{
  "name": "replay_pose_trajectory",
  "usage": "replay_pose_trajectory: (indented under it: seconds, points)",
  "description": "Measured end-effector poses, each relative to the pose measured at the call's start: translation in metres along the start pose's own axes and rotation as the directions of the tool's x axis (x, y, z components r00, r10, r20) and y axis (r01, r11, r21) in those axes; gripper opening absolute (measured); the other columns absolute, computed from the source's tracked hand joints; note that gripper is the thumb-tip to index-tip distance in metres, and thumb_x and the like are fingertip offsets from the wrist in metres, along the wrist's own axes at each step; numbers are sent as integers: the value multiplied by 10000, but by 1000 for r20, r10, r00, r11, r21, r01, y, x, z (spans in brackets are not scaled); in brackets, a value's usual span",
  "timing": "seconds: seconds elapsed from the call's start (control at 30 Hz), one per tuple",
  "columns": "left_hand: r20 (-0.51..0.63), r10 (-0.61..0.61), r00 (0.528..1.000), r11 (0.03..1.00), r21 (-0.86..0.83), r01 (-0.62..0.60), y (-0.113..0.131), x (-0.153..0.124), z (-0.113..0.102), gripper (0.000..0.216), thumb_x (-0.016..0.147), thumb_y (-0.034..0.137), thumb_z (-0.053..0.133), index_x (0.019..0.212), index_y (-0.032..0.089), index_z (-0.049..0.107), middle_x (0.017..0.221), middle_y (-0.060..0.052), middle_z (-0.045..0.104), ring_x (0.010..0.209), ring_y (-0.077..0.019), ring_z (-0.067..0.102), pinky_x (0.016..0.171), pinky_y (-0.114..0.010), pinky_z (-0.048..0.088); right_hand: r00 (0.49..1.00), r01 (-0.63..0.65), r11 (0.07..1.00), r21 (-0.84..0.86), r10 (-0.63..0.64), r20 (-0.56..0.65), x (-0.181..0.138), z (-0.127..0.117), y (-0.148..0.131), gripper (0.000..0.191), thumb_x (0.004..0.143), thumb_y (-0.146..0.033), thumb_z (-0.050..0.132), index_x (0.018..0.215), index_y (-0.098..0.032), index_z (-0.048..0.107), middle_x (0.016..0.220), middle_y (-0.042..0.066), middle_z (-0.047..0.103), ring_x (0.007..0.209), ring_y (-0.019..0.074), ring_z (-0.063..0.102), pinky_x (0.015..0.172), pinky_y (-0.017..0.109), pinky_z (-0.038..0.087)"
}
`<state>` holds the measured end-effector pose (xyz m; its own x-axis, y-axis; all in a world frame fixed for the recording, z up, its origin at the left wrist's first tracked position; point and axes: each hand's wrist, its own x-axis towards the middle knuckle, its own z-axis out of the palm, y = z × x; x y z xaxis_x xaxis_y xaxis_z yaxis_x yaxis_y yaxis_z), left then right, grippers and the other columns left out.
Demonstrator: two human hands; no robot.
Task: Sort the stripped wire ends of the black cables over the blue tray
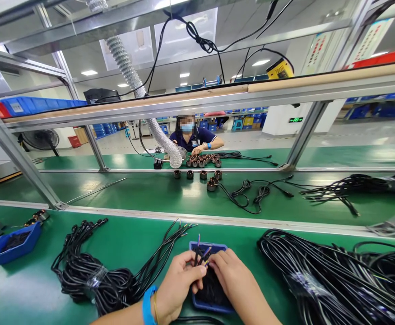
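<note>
My left hand (177, 284) is closed on a black cable end with thin coloured wires (200, 253) sticking up from its fingers. A blue wristband sits on that wrist. My right hand (233, 277) is pinched at the same wire ends, touching the left hand. Both hands hover over a small blue tray (204, 246) filled with small black pieces. A bundle of black cables (95, 275) lies left of the hands, its stripped ends fanning toward the tray.
A big pile of black cables (336, 280) fills the right. A blue tray (12, 246) sits at the far left. Copper-wound motor stators (212, 183) and cables lie on the green belt beyond a metal rail. A person sits opposite by a flexible duct (156, 131).
</note>
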<state>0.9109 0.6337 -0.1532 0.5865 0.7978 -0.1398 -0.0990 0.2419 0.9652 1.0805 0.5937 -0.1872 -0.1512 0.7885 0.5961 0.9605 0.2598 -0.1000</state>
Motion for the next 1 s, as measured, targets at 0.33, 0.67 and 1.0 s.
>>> replay_pose_trajectory:
  seconds: [0.33,0.67,1.0]
  points:
    - [1,14,1000,999,50,-14,-3,1,0,261,742,397,665,754,152,576,596,29,483,494,-83,421,450,-208,288,935,-254,706,661,354,-18,-10,-22,-15,113,938,-300,589,949,-231,678,880,20,732,764,150,721,694,189,579]
    - [-23,25,999,995,97,-23,2,-4,4,396,701,507,742,724,143,587,699,23,469,541,-76,443,453,-211,280,956,-112,814,570,245,-162,-1,-45,-17,136,947,-291,575,883,-237,683,818,24,721,730,142,706,694,168,560]
    - [-3,68,998,993,96,-67,5,-4,4,417,695,529,760,710,140,609,736,18,476,574,-81,447,502,-227,320,961,-186,750,634,272,-40,2,-52,-15,190,947,-355,570,841,-256,693,781,-3,725,697,125,706,662,138,547]
